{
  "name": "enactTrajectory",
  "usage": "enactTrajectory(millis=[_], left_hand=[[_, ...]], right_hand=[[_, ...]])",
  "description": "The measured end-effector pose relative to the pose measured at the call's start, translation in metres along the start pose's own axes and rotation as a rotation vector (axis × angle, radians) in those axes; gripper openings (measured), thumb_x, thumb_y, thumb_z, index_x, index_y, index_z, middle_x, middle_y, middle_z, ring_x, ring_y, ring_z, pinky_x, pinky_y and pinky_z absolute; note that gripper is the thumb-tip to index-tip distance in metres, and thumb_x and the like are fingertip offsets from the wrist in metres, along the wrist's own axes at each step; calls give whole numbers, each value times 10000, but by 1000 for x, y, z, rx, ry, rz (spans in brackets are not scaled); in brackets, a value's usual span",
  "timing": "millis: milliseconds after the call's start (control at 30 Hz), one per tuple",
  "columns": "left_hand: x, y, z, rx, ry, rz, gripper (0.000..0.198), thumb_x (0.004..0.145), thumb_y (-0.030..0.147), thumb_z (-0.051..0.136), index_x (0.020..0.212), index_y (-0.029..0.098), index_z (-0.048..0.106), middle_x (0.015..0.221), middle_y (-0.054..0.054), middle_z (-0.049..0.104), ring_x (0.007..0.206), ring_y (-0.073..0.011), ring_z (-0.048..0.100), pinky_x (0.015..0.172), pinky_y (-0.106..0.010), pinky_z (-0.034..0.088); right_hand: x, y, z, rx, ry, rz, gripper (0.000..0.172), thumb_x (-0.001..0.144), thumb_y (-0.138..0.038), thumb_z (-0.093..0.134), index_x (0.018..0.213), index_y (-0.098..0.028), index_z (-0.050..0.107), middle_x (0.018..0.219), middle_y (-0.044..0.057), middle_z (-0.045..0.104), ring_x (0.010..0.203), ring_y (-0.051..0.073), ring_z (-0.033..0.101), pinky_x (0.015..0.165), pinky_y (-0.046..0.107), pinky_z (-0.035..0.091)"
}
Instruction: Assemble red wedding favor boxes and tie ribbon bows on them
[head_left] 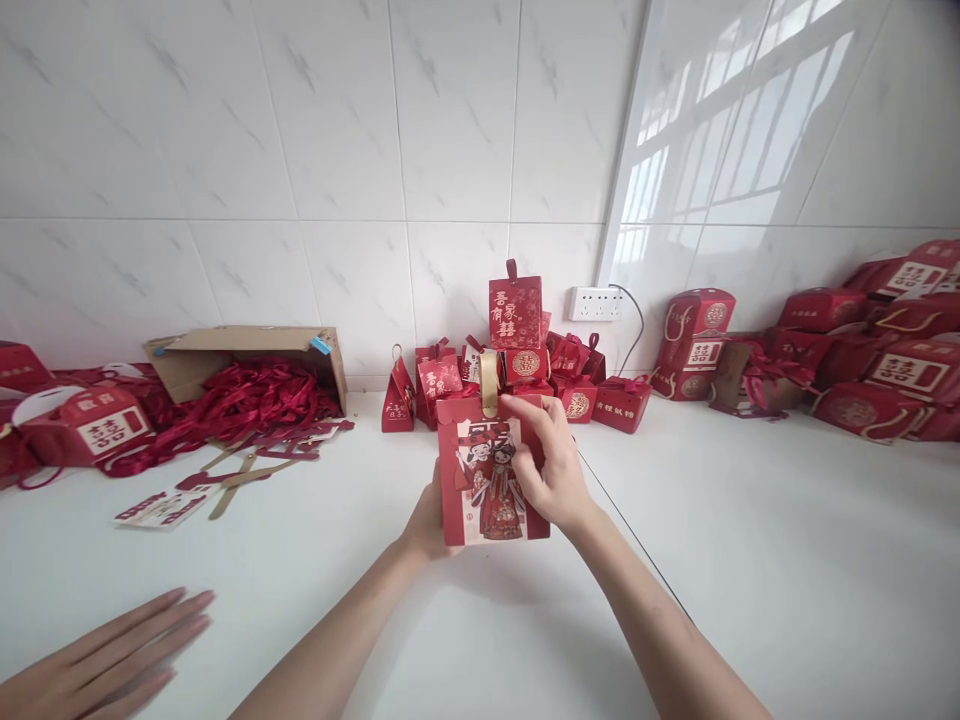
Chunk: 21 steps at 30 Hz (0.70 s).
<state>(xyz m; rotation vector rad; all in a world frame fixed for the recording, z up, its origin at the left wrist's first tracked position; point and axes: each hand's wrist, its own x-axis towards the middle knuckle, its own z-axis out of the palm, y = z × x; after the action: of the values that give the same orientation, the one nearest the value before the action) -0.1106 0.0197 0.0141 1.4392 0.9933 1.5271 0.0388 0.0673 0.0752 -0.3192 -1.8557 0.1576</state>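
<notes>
A red gift box [489, 487] with a printed bride-and-groom picture and a gold ribbon handle [489, 382] is held upright over the white counter. My left hand [427, 520] grips it from behind at its lower left, mostly hidden by the box. My right hand [546, 462] lies on the box's front right, fingers curled against its upper edge near the flap. Behind it stands a pile of small red boxes [517, 370].
Another person's flat hand [112, 655] rests on the counter at the bottom left. A tipped cardboard carton [247, 360] spills red ribbons [247, 400]. Flat card pieces [161, 508] lie nearby. More red boxes [862, 350] line the right wall. A wall socket [594, 303] sits in the corner.
</notes>
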Motion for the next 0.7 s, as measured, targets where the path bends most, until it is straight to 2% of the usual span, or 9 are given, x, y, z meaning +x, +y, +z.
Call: enactTrajectory(millis=[167, 267, 367, 433, 567, 700], left_hand=[[-3, 9, 3, -54, -24, -55, 401, 832, 497, 505, 1191, 336, 582, 1122, -29, 663, 1148, -312, 560, 765, -505, 540], [-3, 14, 4, -43, -8, -56, 393, 793, 505, 567, 1159, 368, 606, 1115, -13, 673, 1111, -320, 583, 728, -495, 544], [-3, 18, 5, 11, 61, -1, 401, 702, 469, 687, 1084, 349, 664, 1032, -26, 704, 1060, -352, 607, 700, -510, 548], [-2, 18, 6, -16, 74, 0, 378, 703, 455, 692, 1064, 341, 678, 987, -31, 716, 1048, -356, 614, 703, -517, 551], [1, 13, 5, -264, -47, -150, 391, 787, 471, 595, 1134, 295, 634, 1012, -52, 708, 1088, -325, 602, 796, -512, 552], [3, 6, 2, -453, -140, -263, 442, 848, 515, 473, 1147, 221, 611, 1019, -96, 699, 1082, -306, 608, 828, -493, 552]], right_hand=[[-3, 2, 1, 68, 29, 28, 602, 769, -104, 417, 1345, -242, 309, 1158, 97, 499, 1062, 252, 504, 887, 457, 455], [-3, 3, 1, 92, 29, 34, 590, 789, -127, 437, 1352, -225, 291, 1222, 109, 492, 1132, 260, 492, 935, 449, 442], [-4, 3, 1, 121, 40, 17, 580, 793, -144, 447, 1347, -218, 295, 1233, 106, 495, 1156, 259, 487, 958, 442, 433], [-5, 4, 1, 133, 51, 12, 564, 796, -153, 449, 1338, -216, 303, 1239, 107, 488, 1160, 258, 485, 961, 443, 432], [-7, 5, 3, 184, 65, 19, 553, 805, -169, 454, 1331, -222, 295, 1273, 114, 450, 1156, 258, 481, 957, 447, 434], [-9, 3, 3, 251, 64, 31, 539, 803, -174, 456, 1317, -221, 299, 1225, 120, 458, 1064, 249, 522, 872, 426, 478]])
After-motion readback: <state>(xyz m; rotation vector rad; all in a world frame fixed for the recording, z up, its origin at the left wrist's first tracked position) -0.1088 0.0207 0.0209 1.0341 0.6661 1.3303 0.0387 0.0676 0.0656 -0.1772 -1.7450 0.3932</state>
